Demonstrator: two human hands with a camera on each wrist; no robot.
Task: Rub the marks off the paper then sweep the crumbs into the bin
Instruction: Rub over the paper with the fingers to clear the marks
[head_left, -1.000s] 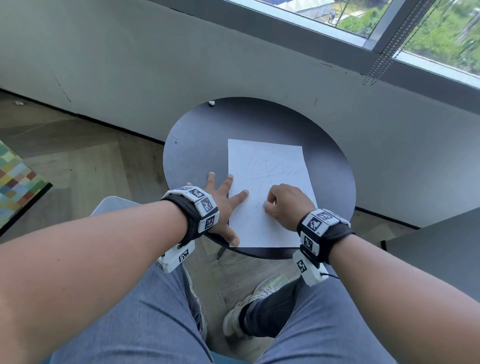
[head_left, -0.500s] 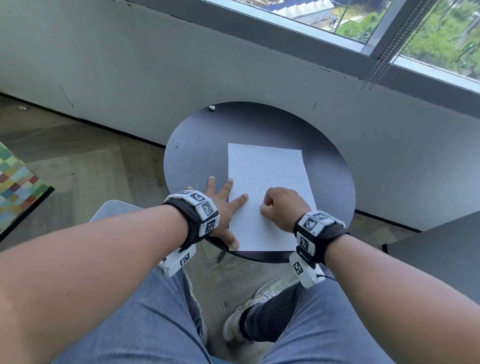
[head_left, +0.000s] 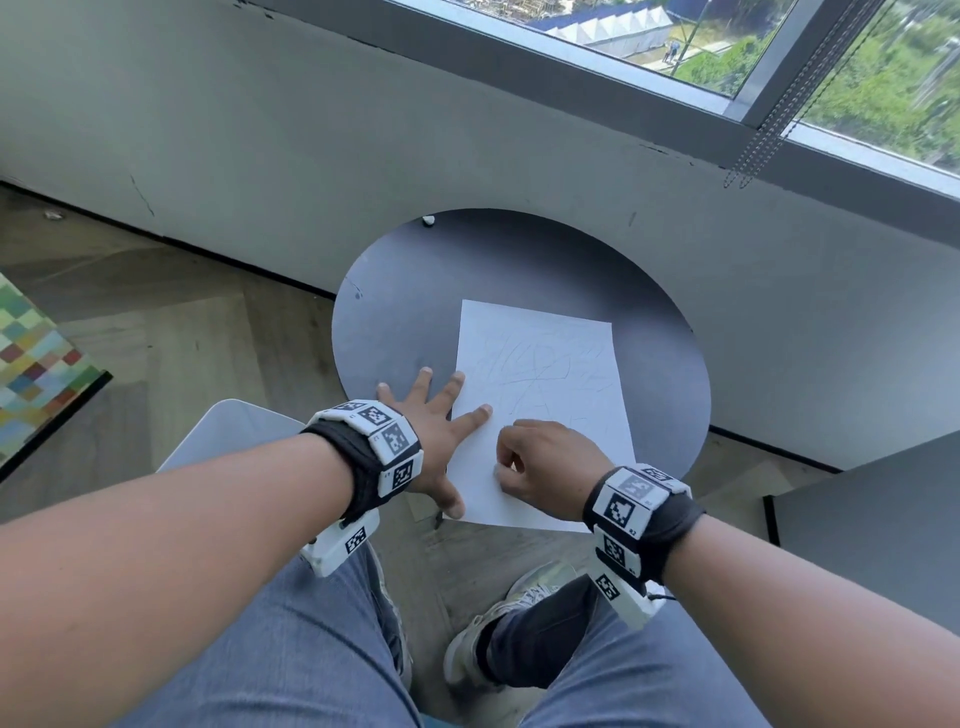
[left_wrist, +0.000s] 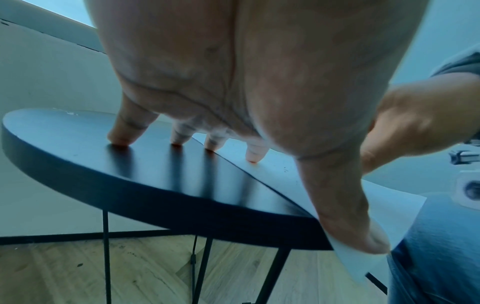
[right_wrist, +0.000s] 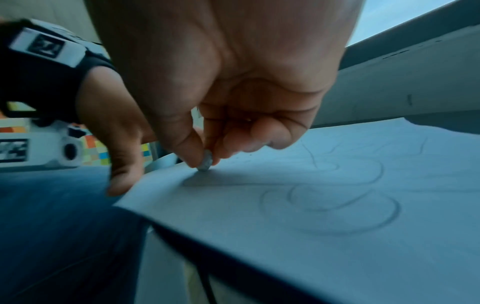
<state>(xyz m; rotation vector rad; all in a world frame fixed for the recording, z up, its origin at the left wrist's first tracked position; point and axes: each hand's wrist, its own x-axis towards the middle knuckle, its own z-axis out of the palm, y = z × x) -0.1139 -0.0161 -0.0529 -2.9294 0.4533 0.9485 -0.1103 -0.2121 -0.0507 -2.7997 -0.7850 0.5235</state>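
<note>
The right hand pinches a small grey eraser against the paper (pencil loops nearby). The left hand, fingers spread flat, pins the sheet's left edge on the round dark table.

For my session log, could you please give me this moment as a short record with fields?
surface: round dark table
paper: flat on the table, near edge overhanging it, faint pencil marks remaining
left hand: fingers spread, pressing the paper's left edge down
right hand: pinches a small grey eraser, tip on the paper
crumbs: a few dark specks near the eraser
bin: not in view
stage: rubbing, no sweeping yet
</note>
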